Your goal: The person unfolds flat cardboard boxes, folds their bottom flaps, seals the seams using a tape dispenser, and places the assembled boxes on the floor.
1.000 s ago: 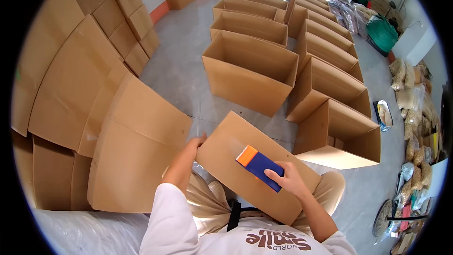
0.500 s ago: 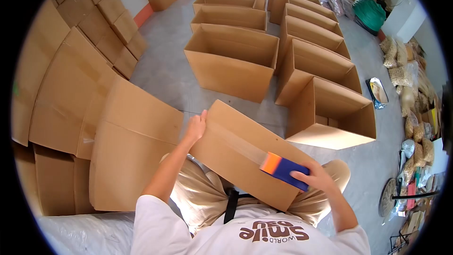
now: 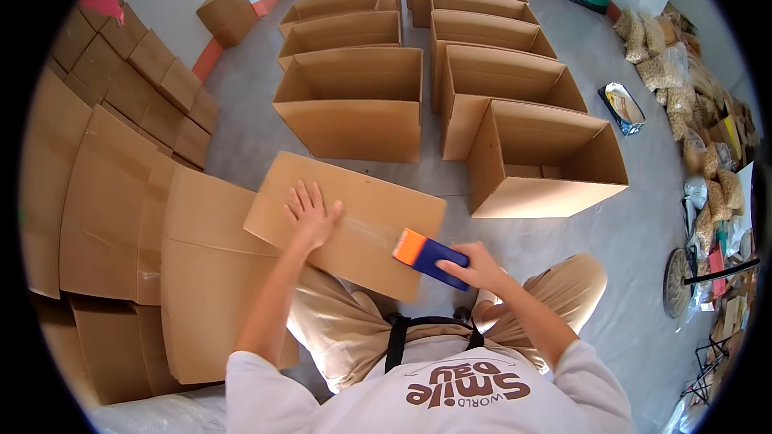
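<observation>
In front of my knees a cardboard box point(image 3: 366, 193) shows a long closed face, with a strip of clear tape along its middle. My left hand point(image 3: 312, 217) lies on this face near its left end, fingers spread. Gripped in my right hand point(image 3: 474, 265) is a blue and orange tape dispenser point(image 3: 430, 257), its orange end at the box's right edge. What stays hidden is the box's underside and most of its far walls.
Open-topped boxes point(image 3: 346, 124) stand in two rows ahead. Flattened cardboard point(image 3: 213, 273) leans at my left, with stacked boxes point(image 3: 121, 88) behind. Filled clear bags point(image 3: 663, 68) and a round-based stand point(image 3: 677, 281) are on the right. A small blue-edged container point(image 3: 623, 108) sits on the floor.
The box has swung flatter and moved forward and left. My left hand has gone from gripping its left edge to lying flat on its face. The tape dispenser has moved left to the box's right edge.
</observation>
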### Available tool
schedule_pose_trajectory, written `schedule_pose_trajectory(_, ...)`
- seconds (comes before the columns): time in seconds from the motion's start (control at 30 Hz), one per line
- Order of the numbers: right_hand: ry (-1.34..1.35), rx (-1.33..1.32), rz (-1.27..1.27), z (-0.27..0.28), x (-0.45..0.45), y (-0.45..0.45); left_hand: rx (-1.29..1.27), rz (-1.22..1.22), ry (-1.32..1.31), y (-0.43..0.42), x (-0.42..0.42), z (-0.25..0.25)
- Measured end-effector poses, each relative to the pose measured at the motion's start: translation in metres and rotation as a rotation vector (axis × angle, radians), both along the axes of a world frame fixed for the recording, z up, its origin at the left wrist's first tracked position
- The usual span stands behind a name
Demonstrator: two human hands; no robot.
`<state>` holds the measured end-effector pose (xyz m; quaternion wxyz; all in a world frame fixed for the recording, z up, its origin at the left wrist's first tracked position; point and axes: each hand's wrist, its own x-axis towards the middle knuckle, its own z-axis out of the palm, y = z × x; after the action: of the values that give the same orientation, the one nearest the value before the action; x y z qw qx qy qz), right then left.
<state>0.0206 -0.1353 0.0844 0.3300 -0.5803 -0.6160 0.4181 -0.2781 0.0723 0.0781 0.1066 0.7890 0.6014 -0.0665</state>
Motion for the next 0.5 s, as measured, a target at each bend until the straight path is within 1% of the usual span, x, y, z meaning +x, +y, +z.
schedule_pose_trajectory(0.07,0.026,-0.011,0.03,0.004,-0.005,0.012,0.049,0.081,-0.041,-0.009,0.003,-0.006)
schedule_pose_trajectory(0.1,0.048,-0.024,0.049,0.006,-0.005,0.016,0.053,0.08,-0.038,-0.008,0.002,-0.005)
schedule_pose_trajectory(0.17,0.06,-0.218,0.084,0.016,0.028,0.002,0.009,0.06,-0.061,-0.01,0.0,-0.007)
schedule_pose_trajectory(0.23,0.114,-0.308,0.066,0.062,0.054,-0.029,-0.005,0.074,-0.06,-0.013,0.001,-0.008)
schedule_pose_trajectory(0.3,-0.214,-0.473,0.096,0.077,0.095,-0.066,-0.027,0.074,-0.051,-0.016,0.003,-0.006)
schedule_pose_trajectory(0.33,-0.214,-0.482,0.092,0.074,0.103,-0.077,-0.049,0.073,-0.033,-0.016,0.004,-0.004)
schedule_pose_trajectory(0.4,-0.427,-0.472,0.191,0.07,0.11,-0.093,-0.07,0.061,-0.017,-0.015,0.007,-0.002)
schedule_pose_trajectory(0.47,-0.601,-0.79,0.14,0.057,0.087,-0.068,-0.105,0.09,-0.011,-0.015,0.009,-0.001)
schedule_pose_trajectory(0.5,-0.578,-0.869,0.159,0.049,0.07,-0.044,-0.103,0.084,-0.011,-0.014,0.009,-0.001)
